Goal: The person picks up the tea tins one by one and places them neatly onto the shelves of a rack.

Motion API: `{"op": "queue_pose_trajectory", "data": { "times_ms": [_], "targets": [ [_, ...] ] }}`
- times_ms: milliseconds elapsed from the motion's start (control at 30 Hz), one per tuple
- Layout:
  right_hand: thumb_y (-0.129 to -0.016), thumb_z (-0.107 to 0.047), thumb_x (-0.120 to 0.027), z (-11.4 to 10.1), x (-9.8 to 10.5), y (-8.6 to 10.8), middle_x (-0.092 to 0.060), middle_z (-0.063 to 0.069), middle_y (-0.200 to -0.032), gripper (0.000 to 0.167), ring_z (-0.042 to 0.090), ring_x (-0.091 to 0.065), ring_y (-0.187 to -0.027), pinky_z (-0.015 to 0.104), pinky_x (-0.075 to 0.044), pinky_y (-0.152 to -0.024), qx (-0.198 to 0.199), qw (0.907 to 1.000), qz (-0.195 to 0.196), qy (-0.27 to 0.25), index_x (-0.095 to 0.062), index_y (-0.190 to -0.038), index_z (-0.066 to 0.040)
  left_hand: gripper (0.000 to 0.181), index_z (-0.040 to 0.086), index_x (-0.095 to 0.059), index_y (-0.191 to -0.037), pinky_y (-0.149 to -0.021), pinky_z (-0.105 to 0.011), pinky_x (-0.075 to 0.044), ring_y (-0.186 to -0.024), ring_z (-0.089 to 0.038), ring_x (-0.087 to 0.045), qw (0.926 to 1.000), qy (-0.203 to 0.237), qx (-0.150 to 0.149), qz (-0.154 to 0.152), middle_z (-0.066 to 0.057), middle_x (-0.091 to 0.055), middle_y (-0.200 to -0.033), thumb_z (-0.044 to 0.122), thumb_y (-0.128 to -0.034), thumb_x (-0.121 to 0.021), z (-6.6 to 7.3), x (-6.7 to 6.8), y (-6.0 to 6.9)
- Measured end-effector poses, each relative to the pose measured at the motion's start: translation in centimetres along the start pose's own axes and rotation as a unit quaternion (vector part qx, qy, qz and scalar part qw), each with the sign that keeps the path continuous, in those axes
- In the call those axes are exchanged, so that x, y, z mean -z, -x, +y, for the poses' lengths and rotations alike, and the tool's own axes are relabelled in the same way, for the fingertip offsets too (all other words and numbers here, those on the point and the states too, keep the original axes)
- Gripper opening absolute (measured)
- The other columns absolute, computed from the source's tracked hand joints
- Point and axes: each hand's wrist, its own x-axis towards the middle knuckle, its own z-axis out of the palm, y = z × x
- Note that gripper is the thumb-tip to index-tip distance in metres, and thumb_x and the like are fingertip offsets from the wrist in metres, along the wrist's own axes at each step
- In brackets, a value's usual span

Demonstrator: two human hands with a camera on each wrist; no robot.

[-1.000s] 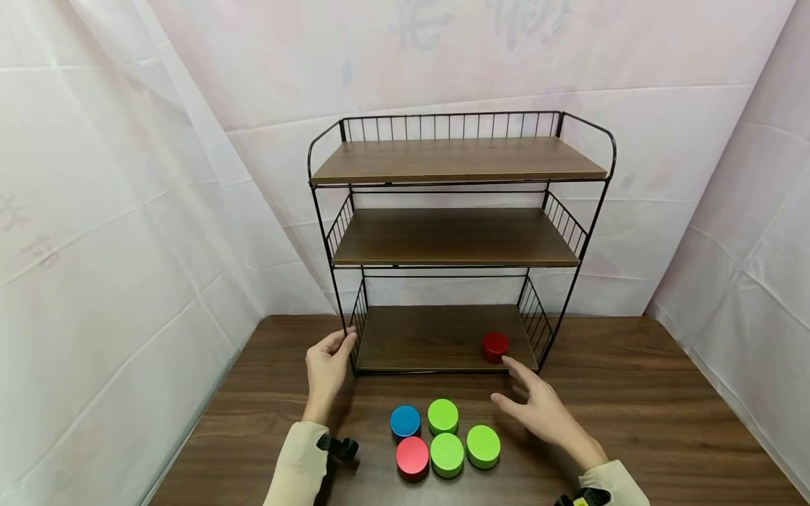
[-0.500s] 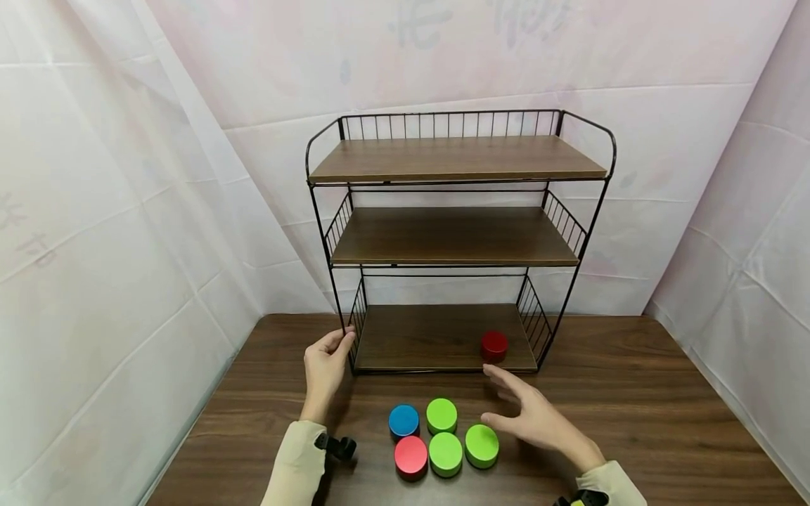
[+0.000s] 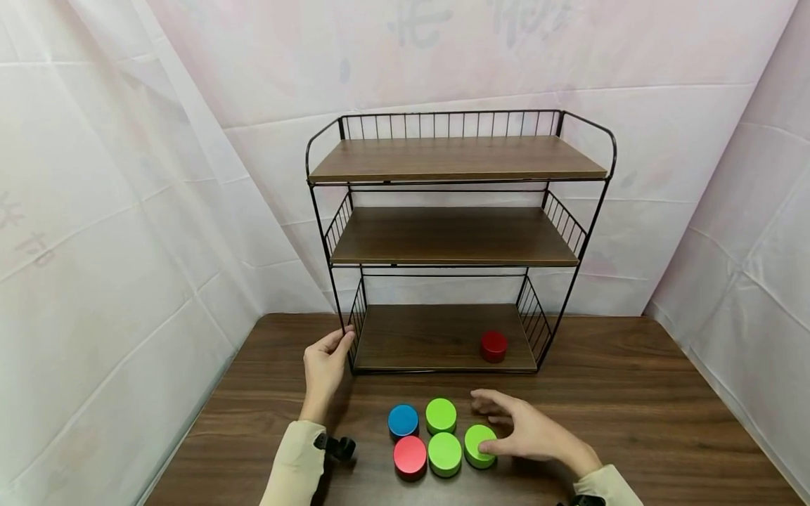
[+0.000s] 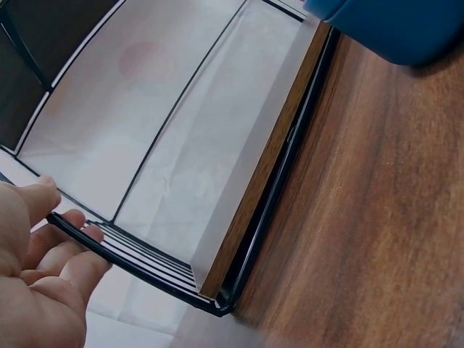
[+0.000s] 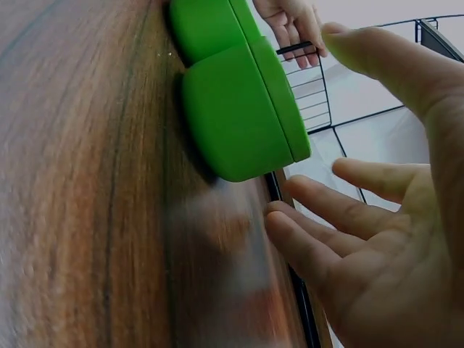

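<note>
Green, round, lidded container (image 3: 476, 441) stands on the wood-grain desk (image 3: 633, 393), rightmost of the close-set group, within the span of your right hand (image 3: 531, 430). Right grip: spread wide, thumb and fingers well apart, nothing held. Head view puts your thumb over the lid; right wrist view shows a gap, so no contact is plain.

Step in hand, as judged: the reach for that container. Next move likely calls for bringing thumb and fingers in evenly on the curved, smooth wall. A seam runs near the top; a hold below it seems safer.

Your left hand (image 3: 325, 365) pinches the thin black wire side of the three-tier rack (image 3: 455, 235), perhaps to steady it.

Outward on the desk: two more green round containers (image 3: 441, 414), one blue round container (image 3: 403, 422), one pinkish-red round container (image 3: 410, 457), all upright, flat-topped. Beyond, a dark red, glossy round container (image 3: 493, 346) stands on the rack's bottom wood-grain board (image 3: 430, 334), near its right front corner. Creased white cloth (image 3: 190, 211) hangs behind.
</note>
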Motion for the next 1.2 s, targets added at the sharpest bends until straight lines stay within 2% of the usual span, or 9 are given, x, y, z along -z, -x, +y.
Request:
{"op": "queue_pose_trajectory", "data": {
  "times_ms": [233,467,567,700,800,833,1000,1067,1200],
  "targets": [
    [-0.089,-0.033,-0.082,-0.2,-0.1,0.0,-0.059,0.015,-0.14,0.079,0.036,-0.057,-0.131,0.039,-0.048,-0.109,-0.002,0.9992,-0.025,0.03,-0.044,-0.151,-0.002,0.019,0.005,-0.082,-0.108,-0.074,-0.01,-0.051,-0.088,0.004,-0.069,0.9999,0.014,-0.004,-0.005,-0.015,-0.079,-0.101,0.018,-0.0941,-0.077,0.0,0.3,-0.1],
    [-0.085,-0.037,-0.086,-0.7,-0.3,0.2,-0.062,0.008,-0.139,0.079,0.021,-0.056,-0.131,0.031,-0.045,-0.108,0.0,0.9961,-0.035,0.081,-0.05,-0.149,-0.007,0.021,0.002,-0.08,-0.109,-0.074,-0.007,-0.048,-0.089,0.003,-0.067,0.9999,0.008,0.012,-0.008,-0.017,-0.079,-0.103,0.016,-0.0947,-0.076,0.4,0.1,-0.1],
    [-0.084,-0.036,-0.086,-0.7,-0.4,0.2,-0.063,0.008,-0.139,0.077,0.018,-0.055,-0.131,0.029,-0.045,-0.108,0.013,0.9955,-0.044,0.083,-0.052,-0.147,-0.007,0.021,-0.002,-0.079,-0.11,-0.074,-0.008,-0.048,-0.089,0.0,-0.068,0.9998,0.003,0.017,-0.009,-0.02,-0.078,-0.103,0.012,-0.0952,-0.075,1.3,0.1,0.1],
    [-0.084,-0.034,-0.086,-0.7,-0.6,0.1,-0.063,0.007,-0.139,0.074,0.015,-0.055,-0.13,0.028,-0.046,-0.108,0.031,0.9944,-0.047,0.089,-0.053,-0.145,-0.008,0.021,-0.006,-0.077,-0.111,-0.075,-0.009,-0.049,-0.093,-0.004,-0.07,0.9997,0.003,0.013,-0.021,-0.023,-0.077,-0.103,0.007,-0.0956,-0.073,3.3,0.4,0.5],
    [-0.085,-0.033,-0.086,-0.6,-0.6,0.0,-0.063,0.005,-0.14,0.072,0.013,-0.055,-0.131,0.028,-0.045,-0.109,0.028,0.9939,-0.05,0.095,-0.054,-0.145,-0.01,0.022,-0.007,-0.076,-0.112,-0.077,-0.009,-0.05,-0.095,-0.005,-0.071,0.9996,-0.001,0.01,-0.026,-0.024,-0.076,-0.105,0.007,-0.0963,-0.072,4.0,0.6,0.6],
    [-0.085,-0.033,-0.086,-0.6,-0.6,0.0,-0.063,0.004,-0.14,0.071,0.011,-0.055,-0.13,0.028,-0.045,-0.109,0.023,0.994,-0.051,0.094,-0.054,-0.145,-0.01,0.022,-0.007,-0.076,-0.112,-0.077,-0.009,-0.05,-0.096,-0.006,-0.071,0.9995,-0.003,0.014,-0.027,-0.023,-0.076,-0.106,0.008,-0.0966,-0.072,3.9,0.5,0.6],
    [-0.085,-0.032,-0.085,-0.5,-0.6,0.1,-0.063,0.002,-0.14,0.069,0.007,-0.054,-0.127,0.027,-0.046,-0.106,0.007,0.9936,-0.054,0.099,-0.056,-0.144,-0.01,0.025,0.003,-0.08,-0.113,-0.078,-0.009,-0.05,-0.094,0.003,-0.07,0.9996,0.007,0.014,-0.024,-0.015,-0.079,-0.106,0.021,-0.0959,-0.075,0.8,0.3,0.0],
    [-0.085,-0.031,-0.085,-0.4,-0.6,0.1,-0.064,0.002,-0.138,0.067,0.006,-0.055,-0.124,0.026,-0.047,-0.104,0.012,0.9933,-0.055,0.101,-0.057,-0.142,-0.01,0.025,0.006,-0.081,-0.111,-0.077,-0.009,-0.051,-0.092,0.007,-0.068,0.9997,0.011,0.005,-0.021,-0.013,-0.079,-0.105,0.024,-0.0949,-0.077,-0.1,0.3,-0.1],
    [-0.086,-0.03,-0.084,-0.2,-0.5,0.1,-0.066,-0.001,-0.133,0.061,0.003,-0.057,-0.117,0.024,-0.049,-0.099,0.022,0.9933,-0.054,0.1,-0.06,-0.138,-0.01,0.024,0.004,-0.081,-0.111,-0.077,-0.009,-0.051,-0.092,0.008,-0.068,0.9997,0.008,-0.003,-0.022,-0.013,-0.079,-0.105,0.021,-0.0947,-0.077,-0.1,0.3,-0.2]
  ]
}}
